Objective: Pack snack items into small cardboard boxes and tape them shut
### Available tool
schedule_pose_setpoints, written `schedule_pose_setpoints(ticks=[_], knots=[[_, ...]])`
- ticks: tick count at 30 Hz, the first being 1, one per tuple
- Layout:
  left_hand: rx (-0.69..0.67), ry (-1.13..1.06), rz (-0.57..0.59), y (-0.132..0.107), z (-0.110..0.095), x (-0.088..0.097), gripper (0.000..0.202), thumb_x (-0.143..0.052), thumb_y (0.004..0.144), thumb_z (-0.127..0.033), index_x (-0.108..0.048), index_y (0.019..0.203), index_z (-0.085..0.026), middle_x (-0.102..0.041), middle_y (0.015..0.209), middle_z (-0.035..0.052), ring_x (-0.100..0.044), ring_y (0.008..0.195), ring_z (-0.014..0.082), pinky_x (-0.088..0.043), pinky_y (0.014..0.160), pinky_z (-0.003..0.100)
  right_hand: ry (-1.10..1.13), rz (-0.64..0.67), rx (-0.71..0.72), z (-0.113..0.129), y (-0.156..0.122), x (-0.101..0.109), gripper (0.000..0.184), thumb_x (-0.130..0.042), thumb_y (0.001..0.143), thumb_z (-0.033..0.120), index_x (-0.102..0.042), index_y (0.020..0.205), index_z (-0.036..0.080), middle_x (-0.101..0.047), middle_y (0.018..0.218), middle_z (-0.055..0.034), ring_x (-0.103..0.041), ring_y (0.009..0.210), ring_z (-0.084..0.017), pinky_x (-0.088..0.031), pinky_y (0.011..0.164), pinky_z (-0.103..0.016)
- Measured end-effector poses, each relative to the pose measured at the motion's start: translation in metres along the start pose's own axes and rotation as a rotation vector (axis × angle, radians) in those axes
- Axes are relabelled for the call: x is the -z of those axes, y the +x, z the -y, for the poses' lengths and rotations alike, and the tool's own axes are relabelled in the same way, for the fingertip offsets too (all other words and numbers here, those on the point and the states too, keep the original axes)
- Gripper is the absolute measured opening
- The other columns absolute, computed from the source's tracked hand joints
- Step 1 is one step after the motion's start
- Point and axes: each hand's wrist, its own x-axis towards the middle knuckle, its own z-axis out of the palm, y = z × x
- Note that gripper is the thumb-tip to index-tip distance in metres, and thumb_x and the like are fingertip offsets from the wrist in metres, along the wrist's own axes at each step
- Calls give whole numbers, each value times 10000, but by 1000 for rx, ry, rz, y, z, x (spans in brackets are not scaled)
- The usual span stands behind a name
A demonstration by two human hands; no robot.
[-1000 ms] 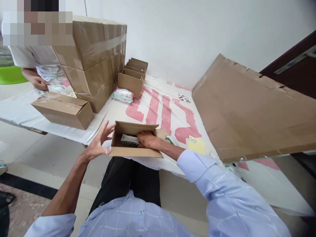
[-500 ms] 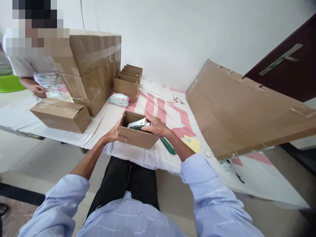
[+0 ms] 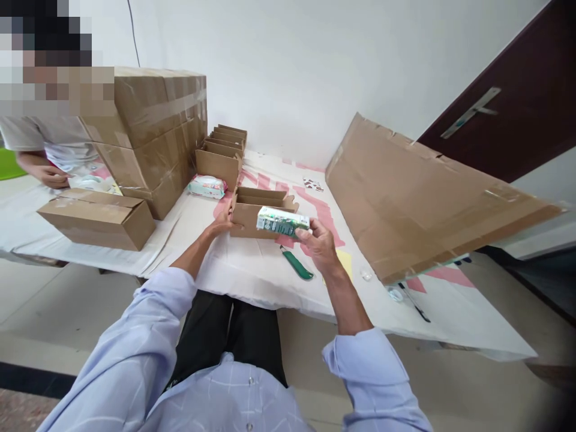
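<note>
My right hand (image 3: 320,245) grips one end of a white and green drink carton (image 3: 282,222), which it holds on its side in front of a small open cardboard box (image 3: 243,223). The carton hides part of that box's near wall. At the box's left end, my left hand (image 3: 221,221) has its fingers around the edge. Just below the box lies a green utility knife (image 3: 297,264). A pack of wet wipes (image 3: 207,186) rests behind and left of my left hand.
Several open cardboard boxes (image 3: 218,161) stand in a row at the back. Taped large boxes (image 3: 153,132) are stacked left, with a closed box (image 3: 96,219) before them. A person's hand (image 3: 53,177) is at far left. A big cardboard sheet (image 3: 414,204) leans at right.
My right hand has lifted the drink carton out of the box and brought it in front. The box, with my left hand on it, has moved back a little and turned.
</note>
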Motion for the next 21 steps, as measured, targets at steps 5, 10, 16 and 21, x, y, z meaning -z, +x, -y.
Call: schedule_pose_setpoints(ticks=[5,10,16,21], knots=[[57,183,-266,-25,0,-11,1264,-1025,566,-424,-459,1666,-162,-509,1645,259,-493,1538,460,-542,1161,547,63,4,-99,-43,-28,-18,570,-936,717,610,-763,1097,221,-787,1097,-57,-735,963,-247,-695,807,-412],[87,-21,-67,-126,-14,-16,1077,-941,788,-525,-424,1701,-281,-600,1530,201,-731,1161,306,-630,878,420,162,26,-155,-73,-33,-52,575,-909,736,640,-750,1083,209,-795,1135,-79,-747,954,-241,-701,808,-410],[-62,-41,-241,-152,-58,-5,924,-969,806,-454,-536,1589,-224,-715,1192,79,-684,903,173,-591,722,264,198,47,-32,-67,-16,-134,734,-802,796,753,-628,1278,226,-746,1219,-104,-751,924,-244,-707,794,-426],[-228,25,-385,-112,-110,47,912,-978,762,-481,-569,1535,-224,-713,1191,77,-651,841,156,-589,639,239,122,105,221,-19,24,-186,743,-580,983,734,-435,1534,258,-658,1474,-158,-751,1161,-276,-686,941,-423]])
